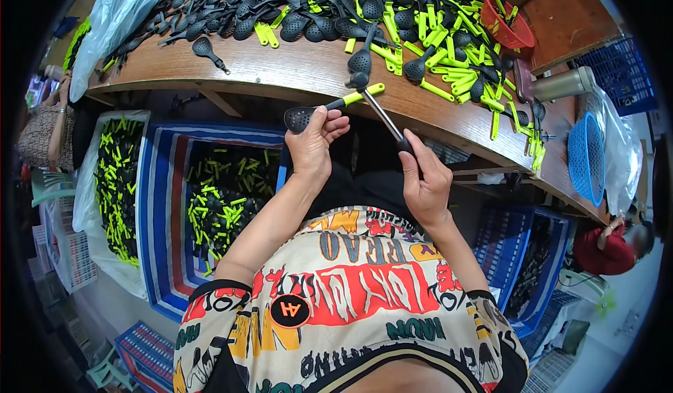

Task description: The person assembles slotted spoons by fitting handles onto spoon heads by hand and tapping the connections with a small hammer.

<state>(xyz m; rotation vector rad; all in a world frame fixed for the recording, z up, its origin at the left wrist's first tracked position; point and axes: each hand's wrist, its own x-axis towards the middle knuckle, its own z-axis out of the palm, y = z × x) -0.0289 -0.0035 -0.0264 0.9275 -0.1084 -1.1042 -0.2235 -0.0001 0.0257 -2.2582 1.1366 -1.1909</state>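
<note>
My left hand (313, 143) is closed on a black slotted spoon (298, 119) with a bright green handle, its thumb near the bowl. The spoon's handle points up and right towards the table edge. In my right hand (426, 179) is a hammer (383, 116) with a metal shaft and a dark grip, fingers wrapped round the grip. The hammer's rounded dark head is by the green handle's end; I cannot tell whether they touch. Just beyond it, a loose black slotted spoon head (359, 61) lies at the edge of the wooden table (280, 63).
Black spoon heads (308, 4) and green handles (456, 63) are heaped along the table. A red basket (506, 25), a steel flask (564, 83) and a blue basket (586, 158) are at the right. Below left, a striped bag (165, 204) holds spoon parts. Other people are at both sides.
</note>
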